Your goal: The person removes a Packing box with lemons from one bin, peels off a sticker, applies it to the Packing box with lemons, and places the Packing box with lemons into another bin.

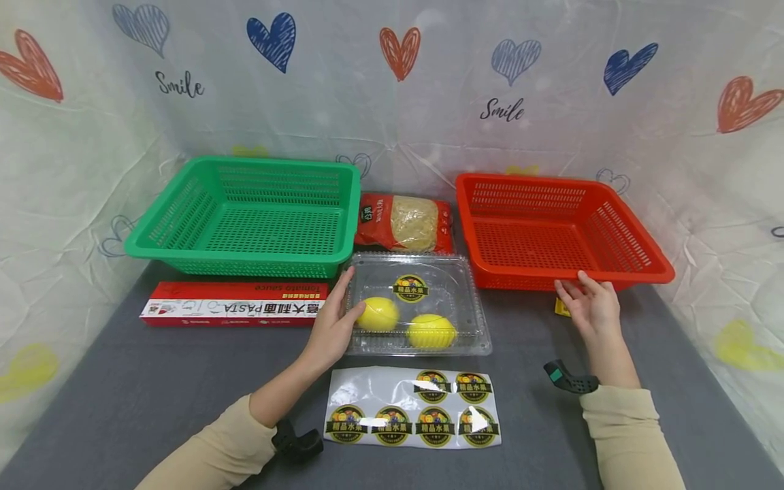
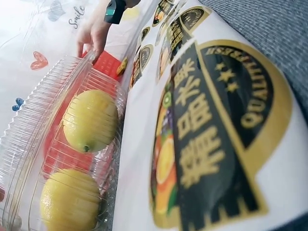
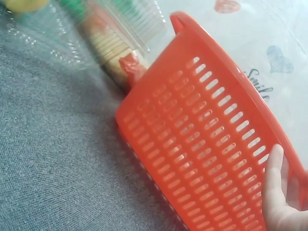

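In the head view, a clear plastic clamshell box lies lid closed, with a round fruit sticker on its lid. Two yellow lemons are inside it. My left hand rests along the box's left edge, fingers fairly straight and thumb toward the nearer lemon. A red perforated basket stands at the right. My right hand is at its front rim, fingers extended. In the right wrist view, a finger lies against the basket's slotted outer wall.
A white sheet of round stickers lies in front of the box. Behind it is a red noodle bag. On the left, a green basket stands behind a red pasta box. A small yellow item shows beside my right hand.
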A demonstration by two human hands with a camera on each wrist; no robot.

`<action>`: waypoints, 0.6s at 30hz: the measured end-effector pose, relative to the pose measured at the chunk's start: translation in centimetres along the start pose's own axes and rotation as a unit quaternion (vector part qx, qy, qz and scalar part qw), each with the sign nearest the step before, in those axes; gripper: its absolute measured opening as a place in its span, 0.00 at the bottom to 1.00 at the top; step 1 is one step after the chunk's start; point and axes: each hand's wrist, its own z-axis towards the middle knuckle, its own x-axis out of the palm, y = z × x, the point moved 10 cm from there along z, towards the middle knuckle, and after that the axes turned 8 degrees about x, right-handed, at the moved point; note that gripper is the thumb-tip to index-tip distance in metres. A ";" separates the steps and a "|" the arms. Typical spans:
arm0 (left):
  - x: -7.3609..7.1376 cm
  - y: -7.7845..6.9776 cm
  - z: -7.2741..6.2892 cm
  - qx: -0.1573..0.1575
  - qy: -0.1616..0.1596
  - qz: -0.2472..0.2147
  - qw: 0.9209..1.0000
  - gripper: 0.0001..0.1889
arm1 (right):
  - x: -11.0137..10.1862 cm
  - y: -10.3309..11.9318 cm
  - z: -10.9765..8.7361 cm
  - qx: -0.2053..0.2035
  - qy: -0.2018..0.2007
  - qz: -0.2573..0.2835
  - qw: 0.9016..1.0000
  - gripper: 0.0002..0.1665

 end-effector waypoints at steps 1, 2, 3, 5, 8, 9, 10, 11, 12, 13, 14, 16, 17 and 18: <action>0.0 0.0 0.0 0.000 -0.001 -0.001 1.000 0.31 | 0.0 0.0 0.0 0.001 0.001 0.000 1.000 0.25; 0.0 -0.1 -0.1 0.003 -0.002 -0.001 1.000 0.31 | 0.1 0.0 0.0 0.001 0.002 -0.001 1.000 0.25; 0.1 -0.2 -0.1 0.006 -0.003 -0.002 1.000 0.31 | 0.1 0.0 -0.1 0.002 0.003 -0.003 1.000 0.25; 0.0 -0.4 -0.2 0.011 -0.006 -0.003 1.000 0.31 | 0.1 0.0 0.0 0.003 0.004 -0.004 1.000 0.26; 0.0 -0.6 -0.2 0.015 -0.011 -0.003 1.000 0.31 | 0.1 0.0 0.0 0.002 0.003 -0.007 1.000 0.26; 0.0 -0.7 -0.2 0.016 -0.011 -0.002 1.000 0.31 | 0.1 0.0 0.0 0.002 0.003 -0.007 1.000 0.25; 0.0 -0.8 -0.2 0.016 -0.011 -0.001 1.000 0.30 | 0.1 0.0 0.0 0.001 0.002 -0.008 1.000 0.25; -0.1 -1.0 -0.2 0.015 -0.011 0.000 1.000 0.30 | 0.1 0.1 0.0 0.000 0.002 -0.009 1.000 0.25; -0.1 -1.2 -0.2 0.014 -0.011 -0.002 1.000 0.30 | 0.1 0.1 0.0 0.000 0.002 -0.009 1.000 0.25; -0.1 -1.7 -0.3 0.014 -0.010 -0.003 1.000 0.30 | 0.0 0.1 0.0 0.000 0.001 -0.009 1.000 0.25; -0.1 -2.0 -0.4 0.014 -0.010 -0.003 1.000 0.30 | 0.0 0.1 0.0 -0.001 0.000 -0.010 1.000 0.25; -0.1 -2.6 -0.5 0.012 -0.009 -0.002 1.000 0.29 | 0.0 0.1 0.0 -0.001 -0.002 -0.011 1.000 0.25; -0.1 -2.6 -0.5 0.011 -0.009 0.001 1.000 0.29 | 0.0 0.1 0.0 -0.002 -0.003 -0.013 1.000 0.25; -0.1 -2.6 -0.5 0.010 -0.009 0.005 1.000 0.29 | 0.0 0.1 0.0 -0.002 -0.004 -0.014 1.000 0.26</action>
